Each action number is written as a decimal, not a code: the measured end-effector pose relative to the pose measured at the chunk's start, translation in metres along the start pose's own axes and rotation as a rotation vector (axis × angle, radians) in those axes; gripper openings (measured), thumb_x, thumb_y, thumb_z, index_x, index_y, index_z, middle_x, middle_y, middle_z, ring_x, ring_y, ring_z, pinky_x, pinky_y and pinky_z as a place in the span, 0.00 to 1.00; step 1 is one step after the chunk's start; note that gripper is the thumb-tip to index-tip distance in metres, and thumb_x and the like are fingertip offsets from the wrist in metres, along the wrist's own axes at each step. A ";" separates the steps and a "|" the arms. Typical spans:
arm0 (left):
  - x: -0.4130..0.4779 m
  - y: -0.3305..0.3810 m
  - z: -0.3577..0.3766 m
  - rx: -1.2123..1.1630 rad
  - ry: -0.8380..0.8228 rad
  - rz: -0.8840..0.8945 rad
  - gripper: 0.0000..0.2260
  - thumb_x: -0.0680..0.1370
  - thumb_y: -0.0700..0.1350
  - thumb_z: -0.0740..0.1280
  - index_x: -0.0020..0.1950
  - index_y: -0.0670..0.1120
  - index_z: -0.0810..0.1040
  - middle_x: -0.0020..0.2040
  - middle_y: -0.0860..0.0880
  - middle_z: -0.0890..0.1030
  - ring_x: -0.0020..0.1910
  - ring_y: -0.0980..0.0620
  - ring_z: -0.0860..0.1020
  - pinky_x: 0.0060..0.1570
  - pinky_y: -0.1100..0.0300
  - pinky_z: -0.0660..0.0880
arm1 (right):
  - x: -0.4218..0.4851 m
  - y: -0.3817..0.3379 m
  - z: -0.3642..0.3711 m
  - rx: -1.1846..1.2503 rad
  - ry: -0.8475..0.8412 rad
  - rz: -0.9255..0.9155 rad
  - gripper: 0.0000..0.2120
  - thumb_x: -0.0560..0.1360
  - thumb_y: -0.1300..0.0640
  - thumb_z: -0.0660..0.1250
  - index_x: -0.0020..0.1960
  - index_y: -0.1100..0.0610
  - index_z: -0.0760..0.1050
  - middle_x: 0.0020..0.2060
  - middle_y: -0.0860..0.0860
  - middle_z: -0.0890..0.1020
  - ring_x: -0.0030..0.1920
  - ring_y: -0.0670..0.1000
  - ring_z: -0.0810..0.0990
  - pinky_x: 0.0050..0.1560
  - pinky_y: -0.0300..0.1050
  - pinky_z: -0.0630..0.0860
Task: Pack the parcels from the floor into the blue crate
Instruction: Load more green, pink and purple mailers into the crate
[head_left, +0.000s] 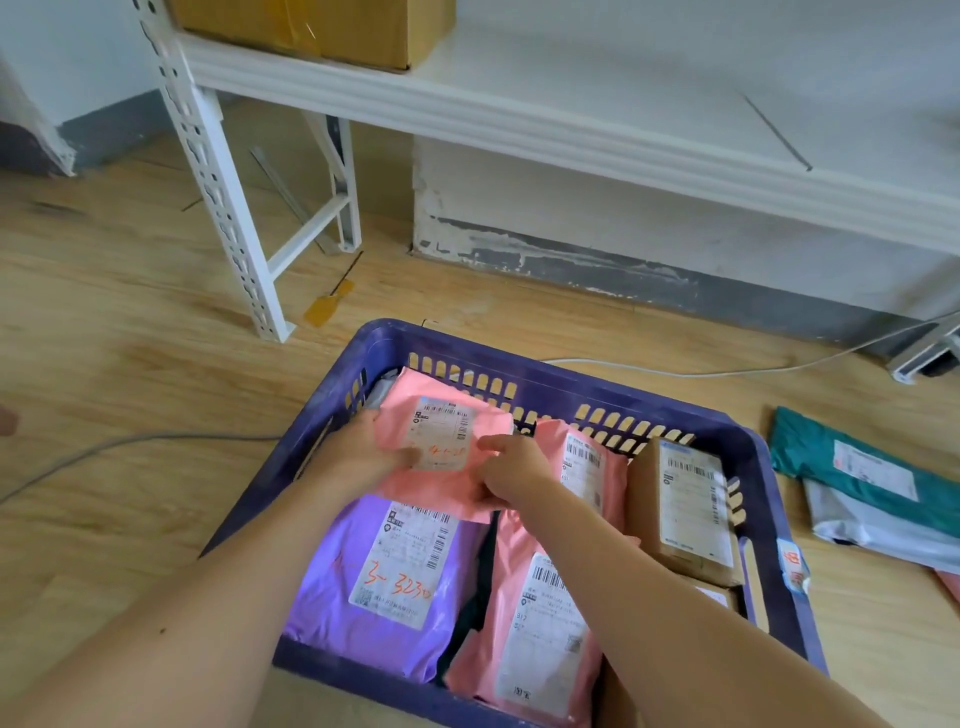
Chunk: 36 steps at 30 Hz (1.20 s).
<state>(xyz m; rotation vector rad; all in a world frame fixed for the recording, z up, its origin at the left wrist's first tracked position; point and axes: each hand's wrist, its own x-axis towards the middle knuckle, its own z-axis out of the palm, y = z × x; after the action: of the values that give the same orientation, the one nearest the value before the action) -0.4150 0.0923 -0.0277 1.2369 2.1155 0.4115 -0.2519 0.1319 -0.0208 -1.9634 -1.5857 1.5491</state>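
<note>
Held pink parcel: a pink mailer (441, 452) with a white label and red handwriting hangs between both hands inside the blue crate (280, 467), over its far-left corner.
Left hand: the left hand (358, 447) grips the mailer's left edge, thumb laid across the bottom of the label.
Right hand: the right hand (511, 467) pinches the mailer's lower right edge, fingers curled under.
Blue crate: a slotted plastic basket that stands on the wooden floor (130, 364), already carrying several parcels.
Near-left of the crate: a purple parcel (337, 587) lies flat, label up, red digits written across it; the held mailer overlaps its far edge.
Middle of the crate: a near pink parcel (498, 649) lies beside the purple one, and a far pink parcel (587, 467) leans toward the crate's far wall.
Right side of the crate: a brown box (685, 509) stands against the right wall, label facing up.
Floor right of the crate: a green parcel (852, 457) lies partly on a grey parcel (883, 530), both outside the basket.
Beyond the crate: a white cable (727, 371) runs along the floor behind the far wall.
Left of the crate: a grey cable (104, 447) curves across the boards.
Far-left of the crate: a white metal rack (218, 171) holds a cardboard carton (311, 26) on its shelf.
</note>
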 end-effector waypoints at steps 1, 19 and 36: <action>-0.001 0.002 0.000 0.096 0.032 0.001 0.33 0.72 0.54 0.71 0.73 0.50 0.60 0.66 0.46 0.73 0.62 0.45 0.74 0.52 0.58 0.71 | -0.003 -0.001 0.002 -0.083 -0.038 -0.013 0.25 0.75 0.68 0.55 0.69 0.52 0.69 0.45 0.57 0.80 0.30 0.52 0.82 0.37 0.43 0.82; -0.005 -0.019 0.032 0.835 -0.207 0.370 0.42 0.71 0.72 0.51 0.74 0.57 0.31 0.70 0.50 0.26 0.67 0.54 0.26 0.70 0.42 0.30 | -0.025 0.055 -0.021 -1.060 0.041 -0.359 0.37 0.73 0.38 0.62 0.76 0.47 0.50 0.76 0.55 0.48 0.76 0.59 0.48 0.73 0.60 0.51; -0.070 0.144 0.049 0.461 0.162 0.734 0.21 0.76 0.52 0.64 0.68 0.50 0.69 0.71 0.49 0.65 0.70 0.49 0.64 0.70 0.49 0.55 | -0.090 0.074 -0.153 -0.522 0.360 -0.344 0.21 0.79 0.47 0.58 0.71 0.50 0.67 0.69 0.51 0.70 0.68 0.52 0.68 0.64 0.45 0.66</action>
<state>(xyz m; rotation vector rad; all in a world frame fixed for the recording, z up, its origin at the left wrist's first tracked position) -0.2631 0.1026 0.0421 2.3265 1.8736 0.3416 -0.0768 0.0964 0.0495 -1.9032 -2.1535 0.6509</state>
